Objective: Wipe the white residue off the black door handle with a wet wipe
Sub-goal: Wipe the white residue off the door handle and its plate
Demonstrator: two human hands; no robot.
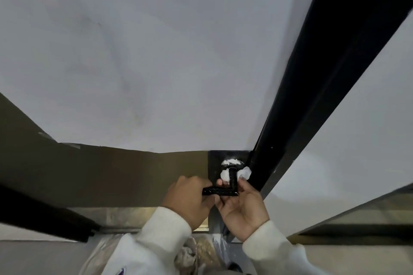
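One black door handle [223, 190], L-shaped, sits between two hands. Left hand [190, 198] curls closed around the lever's free end. Right hand [242, 203] pinches one white wet wipe [244, 172] around the handle neck, white residue [230, 161] just above its fingertips.

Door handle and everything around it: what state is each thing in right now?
door handle: black, lever level, white residue at its base
wet wipe: bunched, wrapped around the handle neck
left hand: closed on the lever end
right hand: pressing the wipe to the neck
backplate: black, smeared
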